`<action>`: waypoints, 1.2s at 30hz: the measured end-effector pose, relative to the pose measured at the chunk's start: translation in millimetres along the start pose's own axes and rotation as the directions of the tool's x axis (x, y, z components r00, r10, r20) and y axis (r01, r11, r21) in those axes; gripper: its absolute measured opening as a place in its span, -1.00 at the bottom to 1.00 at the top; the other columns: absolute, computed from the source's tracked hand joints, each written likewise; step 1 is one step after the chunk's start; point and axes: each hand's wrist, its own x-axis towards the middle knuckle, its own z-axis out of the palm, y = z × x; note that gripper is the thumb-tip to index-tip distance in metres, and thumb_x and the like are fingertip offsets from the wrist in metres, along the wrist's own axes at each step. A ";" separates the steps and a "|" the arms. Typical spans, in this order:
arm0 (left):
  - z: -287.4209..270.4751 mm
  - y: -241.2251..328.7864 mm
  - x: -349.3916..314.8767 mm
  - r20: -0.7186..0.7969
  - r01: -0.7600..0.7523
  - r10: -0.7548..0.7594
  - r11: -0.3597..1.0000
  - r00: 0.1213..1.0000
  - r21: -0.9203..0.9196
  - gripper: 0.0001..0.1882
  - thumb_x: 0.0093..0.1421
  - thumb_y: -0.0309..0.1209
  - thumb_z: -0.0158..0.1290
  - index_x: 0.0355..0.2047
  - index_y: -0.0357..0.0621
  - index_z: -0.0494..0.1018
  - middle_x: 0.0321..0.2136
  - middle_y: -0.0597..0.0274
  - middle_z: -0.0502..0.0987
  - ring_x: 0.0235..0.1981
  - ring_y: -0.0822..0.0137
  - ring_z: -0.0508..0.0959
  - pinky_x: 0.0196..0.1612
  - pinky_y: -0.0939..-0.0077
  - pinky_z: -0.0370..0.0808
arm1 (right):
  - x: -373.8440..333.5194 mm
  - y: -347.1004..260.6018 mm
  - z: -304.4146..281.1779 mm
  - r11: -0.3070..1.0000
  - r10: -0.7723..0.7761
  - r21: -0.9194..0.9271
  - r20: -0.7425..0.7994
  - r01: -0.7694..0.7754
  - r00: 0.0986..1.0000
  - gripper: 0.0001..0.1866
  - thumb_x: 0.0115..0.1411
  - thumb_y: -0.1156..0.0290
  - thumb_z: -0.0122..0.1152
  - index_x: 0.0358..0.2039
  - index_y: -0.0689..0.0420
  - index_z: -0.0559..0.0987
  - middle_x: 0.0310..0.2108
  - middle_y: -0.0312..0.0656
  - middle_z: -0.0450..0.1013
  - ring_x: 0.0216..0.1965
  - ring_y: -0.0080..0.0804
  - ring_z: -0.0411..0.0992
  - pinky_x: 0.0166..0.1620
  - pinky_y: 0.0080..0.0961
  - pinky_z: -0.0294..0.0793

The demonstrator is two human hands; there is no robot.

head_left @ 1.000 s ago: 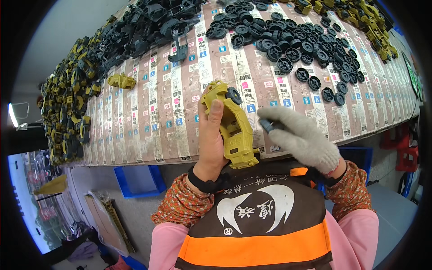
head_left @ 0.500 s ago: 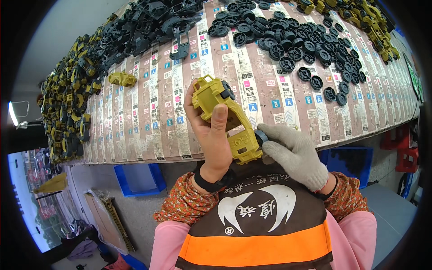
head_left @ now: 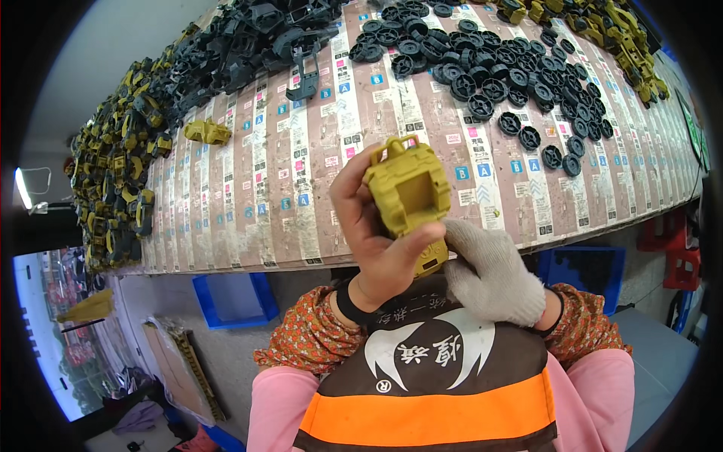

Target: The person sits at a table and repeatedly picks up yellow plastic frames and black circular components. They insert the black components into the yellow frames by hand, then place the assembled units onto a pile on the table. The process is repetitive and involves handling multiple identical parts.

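Note:
My bare left hand (head_left: 380,241) grips a yellow plastic toy truck body (head_left: 418,192) over the near edge of the table, thumb across its lower part and fingers behind it. An open square hollow in the body faces up. My gloved right hand (head_left: 493,273) is closed against the body's near right end, its fingertips partly hidden behind the toy. No wheel shows on the body from this side. On the table beyond lie many loose black toy wheels (head_left: 493,89). A single yellow toy part (head_left: 207,132) rests to the left.
A heap of dark grey plastic parts (head_left: 233,53) covers the far left. Yellow-and-black toy vehicles (head_left: 120,173) pile along the left edge, and more yellow parts (head_left: 633,60) lie far right. Blue bins (head_left: 235,300) stand below the table, near red stools (head_left: 681,267).
The toy truck body has been turned and tilted so its hollow end faces up, and moved a little right. The wheel seen at my right fingers is now hidden.

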 end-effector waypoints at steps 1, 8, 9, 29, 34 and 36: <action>-0.6 -1.1 0.9 0.021 0.040 -0.040 0.999 0.999 0.000 -0.08 0.23 -0.36 0.43 0.43 -0.16 0.10 0.25 0.06 0.38 0.24 0.23 0.49 0.27 0.30 0.52 | 2.2 2.6 -4.5 0.999 0.009 -0.052 0.026 -0.008 1.000 -0.51 0.13 0.52 0.12 0.12 0.21 0.58 -0.30 0.19 0.62 -0.19 0.20 0.65 -0.14 0.02 0.61; -20.0 8.5 18.3 0.337 0.456 -0.629 0.758 0.701 0.465 -0.08 0.26 -0.51 0.26 0.50 0.00 -0.03 0.10 0.05 0.47 0.06 0.30 0.53 0.17 0.41 0.49 | 28.0 -6.6 -50.6 0.981 -0.137 0.089 -0.303 0.171 0.943 -0.50 0.21 0.63 0.18 0.20 0.24 0.58 0.06 -0.06 0.61 0.00 -0.34 0.59 0.02 -0.42 0.59; -17.9 9.5 18.8 0.353 0.475 -0.657 0.738 0.666 0.478 -0.07 0.25 -0.52 0.24 0.50 -0.01 -0.06 0.08 0.04 0.48 0.04 0.30 0.53 0.16 0.41 0.49 | 31.4 -7.3 -55.2 0.980 -0.190 0.018 -0.190 0.197 0.963 -0.48 0.21 0.62 0.20 0.22 0.24 0.56 0.07 -0.09 0.60 0.03 -0.37 0.57 0.03 -0.45 0.58; -28.9 -16.9 15.8 0.094 0.676 -0.702 0.628 0.706 -0.386 -0.39 0.46 -0.32 0.18 0.43 0.06 0.19 0.11 0.24 0.51 0.13 0.28 0.58 0.18 0.22 0.62 | 30.5 63.8 -105.3 0.835 -0.150 -0.530 -0.478 -0.149 0.865 -0.79 0.27 0.36 0.32 -0.19 0.23 0.63 -0.25 0.03 0.57 -0.19 -0.03 0.58 -0.10 -0.19 0.57; -22.5 -5.2 16.0 -0.002 0.722 -0.736 0.666 0.677 -0.188 -0.42 0.47 0.02 0.13 0.29 -0.09 0.35 -0.03 0.23 0.60 -0.09 0.36 0.67 -0.06 0.39 0.70 | 49.7 90.8 -120.2 0.504 -0.180 -0.833 -0.359 -0.227 0.916 -0.77 0.25 0.33 0.29 -0.20 0.24 0.60 -0.21 0.05 0.50 -0.09 0.10 0.51 -0.01 -0.06 0.53; -25.1 -3.6 15.6 0.013 0.737 -0.748 0.649 0.663 -0.190 -0.38 0.48 0.06 0.10 0.35 -0.02 0.28 0.00 0.25 0.56 -0.08 0.37 0.65 -0.06 0.41 0.70 | 51.7 89.0 -118.1 0.560 -0.177 -0.794 -0.393 -0.236 0.902 -0.76 0.24 0.33 0.30 -0.22 0.24 0.58 -0.20 0.07 0.50 -0.06 0.10 0.51 0.00 -0.05 0.52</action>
